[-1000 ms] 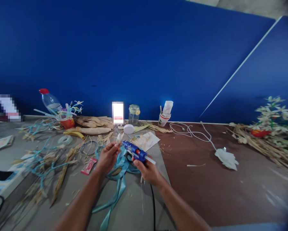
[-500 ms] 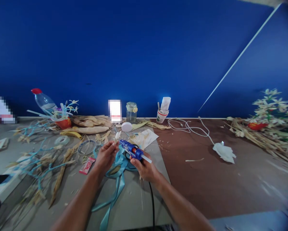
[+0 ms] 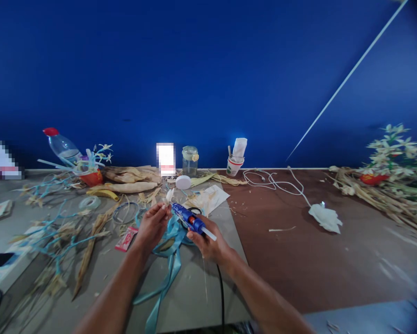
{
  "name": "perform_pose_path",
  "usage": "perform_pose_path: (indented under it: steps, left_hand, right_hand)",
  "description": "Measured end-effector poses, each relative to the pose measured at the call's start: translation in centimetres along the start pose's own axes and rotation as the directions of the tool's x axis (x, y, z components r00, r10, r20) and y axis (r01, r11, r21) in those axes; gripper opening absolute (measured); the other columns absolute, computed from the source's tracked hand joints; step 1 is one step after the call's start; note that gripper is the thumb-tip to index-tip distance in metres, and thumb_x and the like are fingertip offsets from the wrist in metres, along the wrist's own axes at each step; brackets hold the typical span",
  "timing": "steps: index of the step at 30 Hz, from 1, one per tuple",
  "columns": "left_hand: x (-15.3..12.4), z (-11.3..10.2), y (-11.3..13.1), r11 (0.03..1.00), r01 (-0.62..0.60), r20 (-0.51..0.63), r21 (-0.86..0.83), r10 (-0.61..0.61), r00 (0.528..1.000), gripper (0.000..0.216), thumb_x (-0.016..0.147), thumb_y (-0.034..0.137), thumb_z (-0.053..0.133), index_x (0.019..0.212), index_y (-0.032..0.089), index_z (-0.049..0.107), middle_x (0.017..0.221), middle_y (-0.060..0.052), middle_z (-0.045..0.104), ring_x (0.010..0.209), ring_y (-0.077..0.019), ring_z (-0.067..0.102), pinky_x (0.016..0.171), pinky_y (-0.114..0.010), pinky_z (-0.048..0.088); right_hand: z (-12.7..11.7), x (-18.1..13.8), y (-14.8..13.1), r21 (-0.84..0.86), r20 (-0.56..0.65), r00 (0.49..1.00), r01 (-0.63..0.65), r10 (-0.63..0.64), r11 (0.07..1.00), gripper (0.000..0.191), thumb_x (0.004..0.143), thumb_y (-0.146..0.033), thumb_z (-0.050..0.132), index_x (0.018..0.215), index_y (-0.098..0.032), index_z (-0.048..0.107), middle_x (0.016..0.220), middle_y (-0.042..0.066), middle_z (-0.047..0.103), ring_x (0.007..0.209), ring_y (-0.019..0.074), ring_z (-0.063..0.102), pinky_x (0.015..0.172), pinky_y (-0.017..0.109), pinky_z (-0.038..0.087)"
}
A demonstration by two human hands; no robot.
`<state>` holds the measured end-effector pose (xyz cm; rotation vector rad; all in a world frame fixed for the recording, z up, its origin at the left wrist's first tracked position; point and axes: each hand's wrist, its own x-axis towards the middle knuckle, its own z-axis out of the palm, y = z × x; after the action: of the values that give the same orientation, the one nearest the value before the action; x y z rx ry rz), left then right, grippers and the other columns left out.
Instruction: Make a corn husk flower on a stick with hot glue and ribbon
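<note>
Between the fingertips of my left hand (image 3: 155,226) a small pale petal-like piece (image 3: 170,195) is pinched, pointing upward. My right hand (image 3: 210,241) is wrapped round a blue glue gun (image 3: 188,218), and a whitish glue stick (image 3: 208,233) pokes out of its back end. The gun's nozzle is at the base of the pale piece, close to my left fingertips; whether it touches I cannot tell. Below both hands lies a light-blue ribbon (image 3: 173,264) in loops. From the gun a black cord (image 3: 221,292) runs down to the table's front edge.
Blue-wrapped stems with dried flowers (image 3: 58,246) spread over the left side. Behind stand a clear jar (image 3: 190,162), a paper cup (image 3: 234,167) and a tilted bottle (image 3: 64,147). A white cable (image 3: 278,183), crumpled tissue (image 3: 325,218) and dried stalks with white flowers (image 3: 392,199) lie to the right.
The glue gun has shifted slightly left, its nozzle now nearer the pale piece. My left hand keeps its pinch almost unmoved.
</note>
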<state>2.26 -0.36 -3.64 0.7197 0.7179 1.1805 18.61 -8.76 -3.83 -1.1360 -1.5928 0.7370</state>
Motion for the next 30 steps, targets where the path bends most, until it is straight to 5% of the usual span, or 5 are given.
perform_pose_path:
  steps: [30]
  left_hand:
    - [-0.37, 0.32, 0.43, 0.999, 0.024, 0.008, 0.033, -0.025, 1.000, 0.023, 0.059, 0.023, 0.078, 0.067, 0.014, 0.059, 0.056, 0.002, 0.053, 0.051, -0.0054, 0.047, 0.046, -0.014, 0.037]
  right_hand:
    - [-0.14, 0.10, -0.08, -0.047, 0.002, 0.999, 0.035, -0.035, 0.998, 0.022, 0.083, -0.040, 0.052, 0.086, -0.019, 0.052, 0.071, 0.001, 0.052, 0.062, 0.0131, 0.045, 0.057, 0.024, 0.041]
